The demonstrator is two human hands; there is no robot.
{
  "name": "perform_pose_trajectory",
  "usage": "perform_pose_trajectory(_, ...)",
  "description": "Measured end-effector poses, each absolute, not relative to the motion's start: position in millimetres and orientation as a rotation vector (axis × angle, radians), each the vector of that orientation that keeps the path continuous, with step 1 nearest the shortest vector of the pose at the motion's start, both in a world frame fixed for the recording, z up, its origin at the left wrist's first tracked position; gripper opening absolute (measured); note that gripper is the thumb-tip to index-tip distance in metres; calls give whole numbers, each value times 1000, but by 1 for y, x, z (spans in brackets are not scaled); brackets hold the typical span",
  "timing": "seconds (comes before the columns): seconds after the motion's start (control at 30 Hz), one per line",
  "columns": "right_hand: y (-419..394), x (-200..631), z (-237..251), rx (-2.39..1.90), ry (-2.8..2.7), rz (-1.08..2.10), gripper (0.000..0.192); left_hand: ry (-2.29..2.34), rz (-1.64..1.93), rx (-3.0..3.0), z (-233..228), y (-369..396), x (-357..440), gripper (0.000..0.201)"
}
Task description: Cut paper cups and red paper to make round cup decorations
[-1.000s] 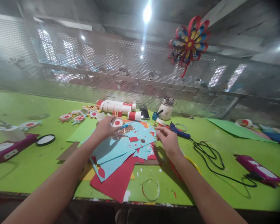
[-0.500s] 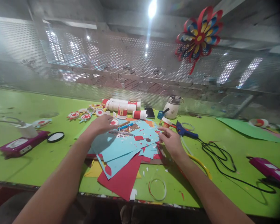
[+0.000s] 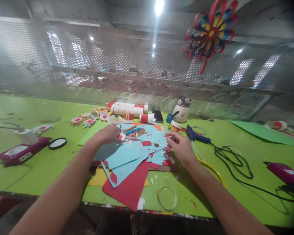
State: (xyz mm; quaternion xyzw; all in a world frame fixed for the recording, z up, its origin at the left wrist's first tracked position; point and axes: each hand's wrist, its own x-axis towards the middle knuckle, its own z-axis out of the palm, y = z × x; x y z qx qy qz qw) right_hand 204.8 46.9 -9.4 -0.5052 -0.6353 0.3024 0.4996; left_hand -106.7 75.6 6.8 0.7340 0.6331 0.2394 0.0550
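My left hand point(image 3: 109, 134) is closed at the left of the light blue paper sheets point(image 3: 127, 156), its fingertips on a small white-rimmed disc with a red centre point(image 3: 122, 136). Just beyond it stands a cut white paper cup piece point(image 3: 114, 120). My right hand point(image 3: 180, 145) hovers by the sheets' right edge, thumb and fingers drawn together; what lies between the tips is too small to make out. Pens point(image 3: 134, 130) and red scraps point(image 3: 146, 143) lie on the blue paper, with red paper point(image 3: 129, 189) under it.
A blue glue gun point(image 3: 197, 134) with a black cord lies to the right. Paper cups point(image 3: 147, 118), a bottle point(image 3: 182, 111) and a phone point(image 3: 157, 116) are at the back. Tape rolls point(image 3: 57, 143), decorated discs point(image 3: 89, 122) and purple power strips point(image 3: 22, 151) are around.
My left hand has moved down and slightly right with the disc, uncovering the cut cup piece behind it. My right hand has hardly moved. The view has shifted slightly.
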Motion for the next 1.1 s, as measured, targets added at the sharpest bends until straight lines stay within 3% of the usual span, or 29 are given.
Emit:
perform_pose_trajectory(0.17, 46, 204, -10, -1215, -1539, 732, 30, 2020, 717, 2191, 25, 71, -108, 42)
perform_pose_trajectory(0.27, 46, 202, -11, -1213, -1530, 727, 29, 2232, 1262, 2014, 35, 62, -95, 34)
perform_pose_trajectory(0.37, 45, 201, -10, -1216, -1507, 712, 29, 2010, 1543, 2063, 30, 53, -69, 28)
perform_pose_trajectory(0.5, 44, 201, -7, -1225, -1483, 680, 29, 1444, 1142, 2423, 5, 48, -34, 22)
perform_pose_trajectory(0.63, 44, 201, -9, -1229, -1480, 641, 28, 1426, 799, 2554, -10, 56, -17, 24)
perform_pose_trajectory(0.93, 42, 198, -11, -1179, -1519, 614, 24, 1368, 611, 2677, -17, 74, 1, 19)
perform_pose_trajectory(1.1, 43, 200, -7, -1170, -1497, 628, 24, 1386, 634, 2671, -26, 79, -3, 28)
